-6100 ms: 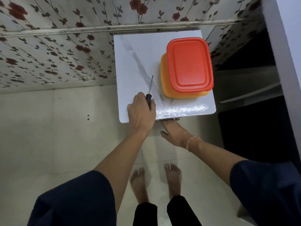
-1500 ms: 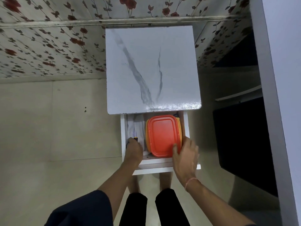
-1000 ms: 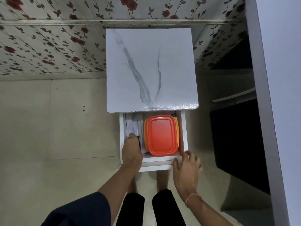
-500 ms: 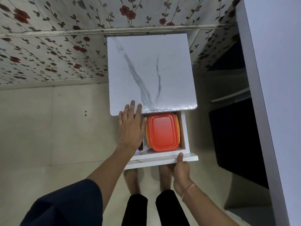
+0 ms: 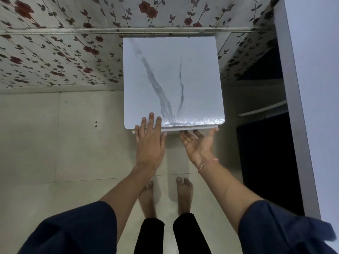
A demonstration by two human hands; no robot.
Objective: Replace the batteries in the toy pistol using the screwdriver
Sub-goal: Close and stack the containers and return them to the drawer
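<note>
Two hands, left hand (image 5: pixel 149 143) and right hand (image 5: pixel 197 145), at the now-closed drawer (image 5: pixel 190 127).

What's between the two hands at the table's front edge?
Head view: only floor tile lies between the left hand and the right hand; nothing is held there. The thin white edge of the drawer front runs along the gap's far side.

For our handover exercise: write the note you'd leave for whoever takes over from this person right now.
Left hand: open, fingers flat on the front edge of the table top.
Right hand: open, palm up, fingertips at the drawer front.
Drawer pushed almost shut; the screwdriver and red-lidded box put inside moments ago are now hidden. No toy pistol or batteries in view.
Done: tools stowed.
Left: confirm the battery swap; it cannot be judged from here.
</note>
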